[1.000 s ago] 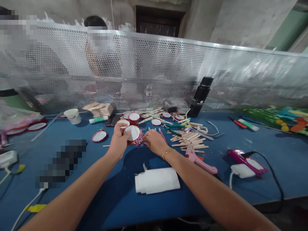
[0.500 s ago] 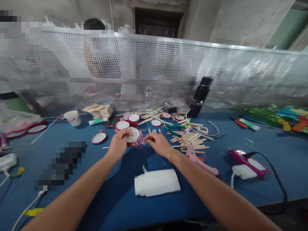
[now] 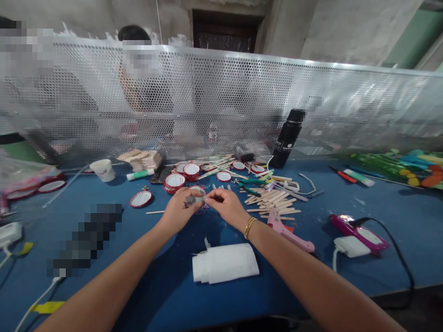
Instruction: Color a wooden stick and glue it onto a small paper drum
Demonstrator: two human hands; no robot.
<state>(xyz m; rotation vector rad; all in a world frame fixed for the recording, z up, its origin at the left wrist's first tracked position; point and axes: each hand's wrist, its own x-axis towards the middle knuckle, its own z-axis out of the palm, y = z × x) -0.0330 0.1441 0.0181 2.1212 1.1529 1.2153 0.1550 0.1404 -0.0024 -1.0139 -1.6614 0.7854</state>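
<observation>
My left hand (image 3: 178,210) and my right hand (image 3: 224,205) meet above the blue table (image 3: 166,276), fingertips pinched together. Between them sits a small pale piece, blurred and too small to name. A round white disc with a red rim (image 3: 198,188) shows just above the fingers, and my left hand appears to hold its near edge. A tangle of coloured bands (image 3: 201,208) lies under the hands. There is a gold bracelet on my right wrist.
More red-rimmed discs (image 3: 174,180) and one (image 3: 141,198) lie nearby. Wooden sticks (image 3: 273,198), a pink glue gun (image 3: 289,232), green pliers (image 3: 249,185), a black bottle (image 3: 287,137), a white cup (image 3: 103,169) and a folded white wad (image 3: 224,263) surround them. Beyond the perforated metal screen (image 3: 242,101) sit other people.
Both hands have lifted slightly off the table and come together. The disc, gripped flat by my left hand before, is now mostly hidden behind the fingers.
</observation>
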